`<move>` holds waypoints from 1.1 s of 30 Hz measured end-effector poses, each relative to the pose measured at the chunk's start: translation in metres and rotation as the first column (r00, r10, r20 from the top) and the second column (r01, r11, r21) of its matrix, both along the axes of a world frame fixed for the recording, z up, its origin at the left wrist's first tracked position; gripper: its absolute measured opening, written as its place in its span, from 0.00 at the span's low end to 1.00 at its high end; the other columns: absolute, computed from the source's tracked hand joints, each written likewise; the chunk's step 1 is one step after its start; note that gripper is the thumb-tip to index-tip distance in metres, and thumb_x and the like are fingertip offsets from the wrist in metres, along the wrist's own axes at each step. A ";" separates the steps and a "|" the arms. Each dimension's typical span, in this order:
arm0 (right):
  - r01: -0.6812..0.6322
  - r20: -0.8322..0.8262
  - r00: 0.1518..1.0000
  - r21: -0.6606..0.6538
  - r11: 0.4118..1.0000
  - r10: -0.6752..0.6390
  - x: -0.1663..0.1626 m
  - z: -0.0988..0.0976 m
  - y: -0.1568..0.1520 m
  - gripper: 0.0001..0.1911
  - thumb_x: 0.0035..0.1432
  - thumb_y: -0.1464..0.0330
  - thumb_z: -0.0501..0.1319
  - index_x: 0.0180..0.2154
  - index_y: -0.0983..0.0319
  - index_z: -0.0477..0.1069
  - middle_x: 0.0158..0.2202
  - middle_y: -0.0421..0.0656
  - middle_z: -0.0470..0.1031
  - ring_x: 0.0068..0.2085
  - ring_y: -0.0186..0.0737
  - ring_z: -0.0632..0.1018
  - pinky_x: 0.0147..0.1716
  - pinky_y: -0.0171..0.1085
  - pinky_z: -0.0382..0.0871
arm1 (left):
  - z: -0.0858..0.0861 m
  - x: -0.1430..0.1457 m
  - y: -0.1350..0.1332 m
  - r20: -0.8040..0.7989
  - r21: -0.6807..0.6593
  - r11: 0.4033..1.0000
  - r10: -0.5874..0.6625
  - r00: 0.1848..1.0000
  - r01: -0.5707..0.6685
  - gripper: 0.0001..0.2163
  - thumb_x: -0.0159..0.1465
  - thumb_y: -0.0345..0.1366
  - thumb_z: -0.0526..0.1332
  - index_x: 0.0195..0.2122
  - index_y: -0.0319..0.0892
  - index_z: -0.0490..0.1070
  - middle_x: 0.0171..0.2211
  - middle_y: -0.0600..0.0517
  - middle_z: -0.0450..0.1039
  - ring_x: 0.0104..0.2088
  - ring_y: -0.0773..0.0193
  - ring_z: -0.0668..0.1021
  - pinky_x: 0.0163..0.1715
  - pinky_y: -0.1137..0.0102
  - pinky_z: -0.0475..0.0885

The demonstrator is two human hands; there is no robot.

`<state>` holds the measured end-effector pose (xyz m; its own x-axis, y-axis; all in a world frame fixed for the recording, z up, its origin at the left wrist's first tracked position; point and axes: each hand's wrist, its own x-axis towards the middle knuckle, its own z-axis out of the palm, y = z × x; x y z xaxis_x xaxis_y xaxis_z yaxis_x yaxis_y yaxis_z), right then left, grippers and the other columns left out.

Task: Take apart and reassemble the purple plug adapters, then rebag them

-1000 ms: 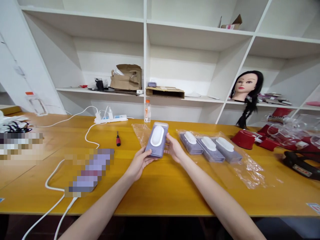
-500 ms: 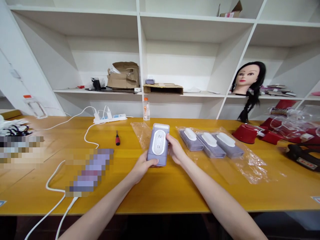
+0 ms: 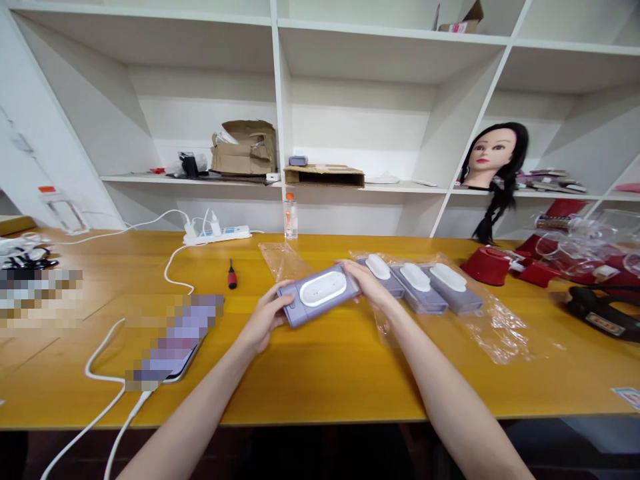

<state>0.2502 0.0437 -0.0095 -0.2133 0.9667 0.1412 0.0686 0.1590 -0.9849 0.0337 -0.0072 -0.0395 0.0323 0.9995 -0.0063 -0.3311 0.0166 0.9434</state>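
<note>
A purple-grey rectangular device (image 3: 320, 308) with a white oval panel on its face is held up over the table between both hands. My left hand (image 3: 266, 317) grips its left end, thumb on the front. Around the right end my right hand (image 3: 363, 280) is closed, its fingers partly hidden behind the device. To the right lie three similar purple-grey devices (image 3: 417, 300) with white ovals, on clear plastic wrap (image 3: 500, 333). Another piece of clear plastic film (image 3: 283, 261) lies just behind the held device.
A red-and-black screwdriver (image 3: 232, 275) and a cabled phone (image 3: 185, 340) lie to the left. Behind them sits a white power strip (image 3: 220, 235), with a clear bottle (image 3: 291, 217) farther right. Red parts (image 3: 487, 265) and a black strap-like item (image 3: 600, 310) occupy the right side.
The held device has turned from upright to nearly sideways, tilted up to the right. My left hand has moved left with its lower end; my right hand now holds the right end.
</note>
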 end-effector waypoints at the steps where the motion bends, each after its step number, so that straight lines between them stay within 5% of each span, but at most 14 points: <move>1: 0.026 0.001 1.000 0.011 1.000 -0.026 -0.005 -0.004 0.000 0.18 0.53 0.54 0.54 0.36 0.60 0.69 0.18 0.35 0.62 0.14 0.28 0.61 0.08 0.28 0.50 | -0.003 0.000 0.002 -0.005 -0.014 0.998 0.059 0.998 -0.059 0.18 0.48 0.42 0.64 0.40 0.43 0.72 0.34 0.50 0.73 0.30 0.65 0.74 0.27 0.73 0.68; 4: 0.001 0.047 0.999 0.028 1.000 -0.003 -0.013 -0.014 0.001 0.17 0.53 0.53 0.55 0.32 0.60 0.68 0.17 0.35 0.60 0.14 0.28 0.62 0.07 0.27 0.50 | -0.009 -0.004 0.007 -0.124 -0.105 0.988 0.095 0.988 -0.108 0.19 0.50 0.50 0.61 0.34 0.39 0.74 0.27 0.50 0.73 0.25 0.66 0.73 0.23 0.74 0.66; 12: -0.276 0.183 0.944 -0.009 0.961 0.273 -0.010 -0.008 -0.007 0.15 0.53 0.56 0.56 0.33 0.61 0.69 0.18 0.34 0.61 0.15 0.25 0.60 0.08 0.24 0.50 | -0.004 0.002 -0.003 -0.061 -0.325 0.891 -0.355 0.933 0.318 0.17 0.51 0.47 0.62 0.32 0.37 0.76 0.24 0.44 0.76 0.24 0.60 0.76 0.23 0.71 0.66; 18: -0.229 0.146 0.964 0.032 0.973 0.222 -0.021 -0.014 -0.005 0.15 0.52 0.57 0.56 0.35 0.62 0.70 0.18 0.34 0.62 0.14 0.25 0.58 0.07 0.25 0.49 | -0.005 0.010 -0.006 -0.112 -0.189 0.943 -0.297 0.948 0.273 0.14 0.54 0.44 0.61 0.30 0.38 0.77 0.26 0.46 0.77 0.22 0.63 0.73 0.21 0.73 0.63; 24: -0.299 0.153 0.940 -0.057 0.952 0.305 -0.019 -0.006 0.003 0.17 0.52 0.57 0.57 0.35 0.64 0.71 0.16 0.35 0.64 0.12 0.26 0.59 0.07 0.26 0.49 | -0.001 0.012 -0.003 -0.068 -0.200 0.938 -0.301 0.951 0.283 0.14 0.54 0.43 0.61 0.29 0.36 0.77 0.25 0.45 0.77 0.20 0.64 0.73 0.20 0.74 0.62; 30: -0.230 0.166 0.959 -0.021 0.973 0.231 -0.027 -0.003 0.003 0.17 0.51 0.57 0.57 0.36 0.63 0.72 0.16 0.34 0.64 0.13 0.26 0.58 0.07 0.27 0.47 | 0.004 0.008 -0.002 -0.137 -0.150 0.945 -0.311 0.940 0.291 0.15 0.54 0.46 0.60 0.29 0.37 0.76 0.27 0.45 0.77 0.22 0.63 0.73 0.21 0.73 0.63; 33: -0.078 0.119 0.990 0.043 0.996 0.072 -0.020 0.001 0.007 0.15 0.49 0.57 0.59 0.32 0.63 0.71 0.16 0.35 0.65 0.14 0.27 0.60 0.08 0.27 0.47 | 0.005 0.004 -0.003 -0.134 -0.139 0.953 -0.288 0.948 0.270 0.16 0.53 0.46 0.61 0.29 0.36 0.76 0.26 0.45 0.77 0.21 0.64 0.73 0.20 0.73 0.63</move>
<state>0.2301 0.0503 -0.0082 -0.3026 0.9402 0.1561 0.1691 0.2141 -0.9621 0.0374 -0.0103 -0.0340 0.2993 0.9423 -0.1498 -0.1511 0.2019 0.9677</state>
